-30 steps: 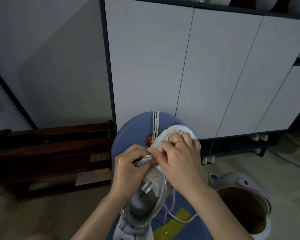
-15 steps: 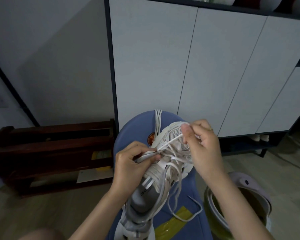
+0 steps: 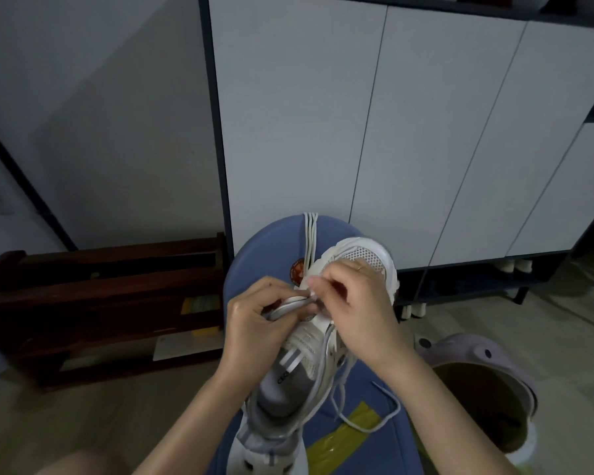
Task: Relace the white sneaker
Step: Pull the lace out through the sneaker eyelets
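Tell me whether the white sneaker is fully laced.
Not fully: the white sneaker has a loose white lace end trailing on the blue seat.

White sneaker [image 3: 309, 368] lies lower centre of frame on a blue padded surface [image 3: 264, 248], toe toward the top. Left hand [image 3: 254, 330] grips the sneaker's left eyelet flap, fingers curled. Right hand [image 3: 357, 317] pinches the white lace [image 3: 364, 423] at the eyelets, ring on one finger. Loose lace end trails lower right over yellow tape [image 3: 343, 437]. Spare laces [image 3: 310, 241] lie above the toe. White cabinet doors [image 3: 426, 132] upper right, dark wooden rack [image 3: 100, 303] left, lilac bin [image 3: 477, 358] lower right.
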